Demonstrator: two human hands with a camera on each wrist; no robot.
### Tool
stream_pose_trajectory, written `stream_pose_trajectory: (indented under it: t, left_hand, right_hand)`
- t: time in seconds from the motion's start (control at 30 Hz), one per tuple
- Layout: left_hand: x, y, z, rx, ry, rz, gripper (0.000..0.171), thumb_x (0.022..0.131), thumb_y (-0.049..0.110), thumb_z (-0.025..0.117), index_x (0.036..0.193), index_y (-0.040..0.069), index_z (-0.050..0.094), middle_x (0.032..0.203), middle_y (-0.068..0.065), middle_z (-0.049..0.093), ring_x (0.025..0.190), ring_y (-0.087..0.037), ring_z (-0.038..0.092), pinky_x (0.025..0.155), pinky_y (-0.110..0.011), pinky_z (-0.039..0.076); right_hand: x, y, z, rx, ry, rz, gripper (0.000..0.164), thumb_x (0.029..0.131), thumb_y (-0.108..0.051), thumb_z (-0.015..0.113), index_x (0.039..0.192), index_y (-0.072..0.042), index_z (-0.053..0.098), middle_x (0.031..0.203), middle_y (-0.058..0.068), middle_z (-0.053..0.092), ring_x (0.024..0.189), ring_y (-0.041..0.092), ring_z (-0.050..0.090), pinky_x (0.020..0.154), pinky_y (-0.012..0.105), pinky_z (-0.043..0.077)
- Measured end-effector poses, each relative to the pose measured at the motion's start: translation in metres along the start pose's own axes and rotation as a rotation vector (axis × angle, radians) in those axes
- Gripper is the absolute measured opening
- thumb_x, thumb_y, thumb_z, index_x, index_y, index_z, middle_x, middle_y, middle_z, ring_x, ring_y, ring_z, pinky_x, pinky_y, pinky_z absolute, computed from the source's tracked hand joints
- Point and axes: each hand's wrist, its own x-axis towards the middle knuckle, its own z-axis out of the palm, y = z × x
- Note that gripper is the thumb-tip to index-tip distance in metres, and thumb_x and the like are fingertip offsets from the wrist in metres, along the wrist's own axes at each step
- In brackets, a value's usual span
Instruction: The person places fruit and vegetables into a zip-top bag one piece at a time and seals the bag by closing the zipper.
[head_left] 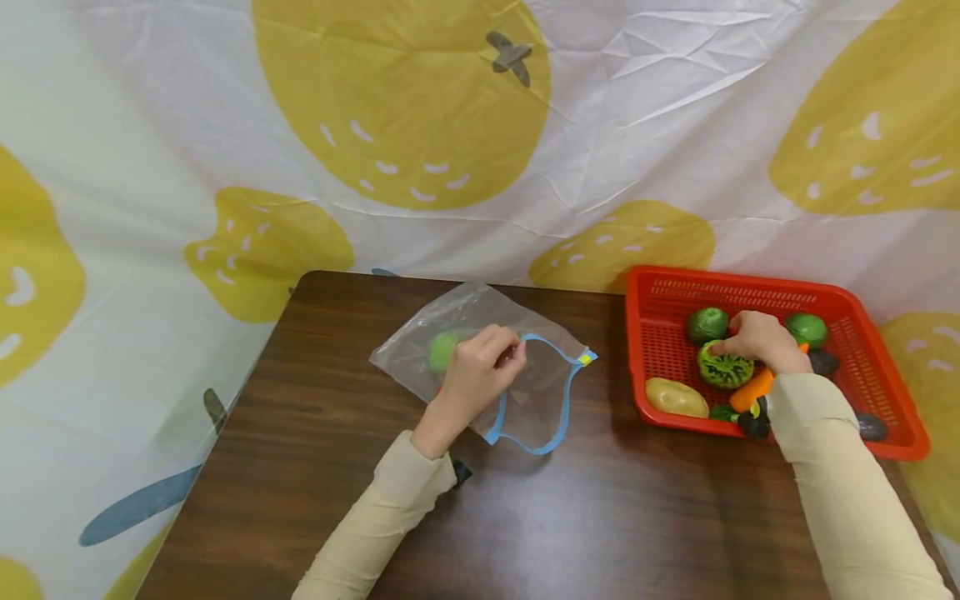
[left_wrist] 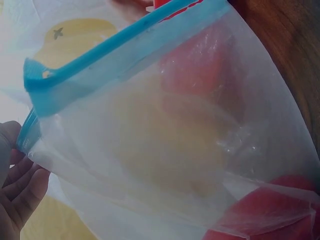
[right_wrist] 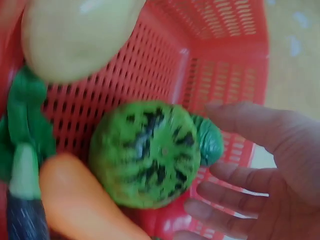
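Observation:
My left hand (head_left: 480,367) pinches the rim of a clear zip bag (left_wrist: 140,145) with a blue strip round its open mouth. Through the plastic show a green round thing (head_left: 444,351) and, in the left wrist view, a red thing (left_wrist: 265,210), both too blurred to name. Over the red basket, my right hand (right_wrist: 280,175) has its fingers spread and holds nothing. Nearest to it is a green gourd with dark streaks (right_wrist: 147,152); a dark green vegetable (right_wrist: 210,142) lies behind that. A red thing (right_wrist: 162,220) is partly hidden beneath the gourd.
The red perforated basket (head_left: 637,350) stands at the table's right. It also holds a potato (head_left: 677,397), a carrot (head_left: 752,390), an eggplant (right_wrist: 27,217), a green round vegetable (head_left: 806,331) and dark pieces. A patterned cloth (head_left: 450,233) hangs behind the brown table (head_left: 570,525).

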Motion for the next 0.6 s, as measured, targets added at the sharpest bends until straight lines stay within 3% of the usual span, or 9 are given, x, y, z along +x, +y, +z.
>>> stream_pose_trajectory:
  t: [0.1, 0.2, 0.37, 0.47, 0.6]
  left_hand:
    - [-0.001, 0.000, 0.001, -0.005, 0.002, 0.001, 0.011, 0.073, -0.005, 0.060, 0.070, 0.004, 0.055, 0.062, -0.003, 0.048, 0.052, -0.009, 0.044, 0.047, -0.016, 0.037]
    - [-0.002, -0.001, 0.000, -0.003, 0.003, 0.000, 0.011, 0.073, -0.005, 0.060, 0.070, 0.005, 0.055, 0.062, -0.003, 0.048, 0.053, -0.009, 0.044, 0.047, -0.016, 0.037]
    - [-0.002, -0.002, -0.001, 0.003, -0.002, -0.002, 0.011, 0.074, -0.004, 0.061, 0.070, 0.005, 0.055, 0.062, -0.002, 0.048, 0.053, -0.009, 0.044, 0.047, -0.016, 0.037]
    - [-0.002, -0.003, -0.001, 0.003, -0.003, -0.001, 0.010, 0.074, -0.003, 0.061, 0.070, 0.005, 0.056, 0.062, -0.003, 0.049, 0.053, -0.009, 0.045, 0.047, -0.016, 0.038]
    - [-0.002, -0.003, -0.002, -0.001, -0.003, -0.001, 0.011, 0.074, -0.004, 0.060, 0.070, 0.005, 0.055, 0.061, -0.003, 0.050, 0.052, -0.009, 0.045, 0.047, -0.015, 0.038]
  right_hand:
    - [0.005, 0.004, 0.000, 0.009, -0.040, 0.015, 0.040, 0.077, -0.032, 0.071, 0.073, 0.003, 0.053, 0.066, 0.017, 0.049, 0.063, 0.029, 0.050, 0.056, 0.037, 0.044]
    - [0.009, 0.007, 0.001, 0.021, -0.098, 0.025, 0.043, 0.077, -0.030, 0.071, 0.055, -0.016, 0.036, 0.052, -0.005, 0.028, 0.050, 0.015, 0.039, 0.050, 0.028, 0.037]
    - [0.010, 0.006, 0.004, -0.016, -0.174, 0.035, 0.039, 0.075, -0.034, 0.072, 0.057, -0.015, 0.044, 0.056, -0.004, 0.037, 0.056, 0.016, 0.044, 0.052, 0.028, 0.039]
    - [0.008, 0.002, 0.004, -0.040, -0.196, 0.046, 0.034, 0.074, -0.036, 0.073, 0.066, -0.009, 0.055, 0.064, 0.001, 0.048, 0.064, 0.021, 0.049, 0.054, 0.031, 0.043]
    - [0.008, -0.004, 0.006, -0.079, -0.216, 0.056, 0.040, 0.072, -0.037, 0.075, 0.079, -0.001, 0.059, 0.074, 0.009, 0.055, 0.070, 0.025, 0.053, 0.057, 0.035, 0.046]
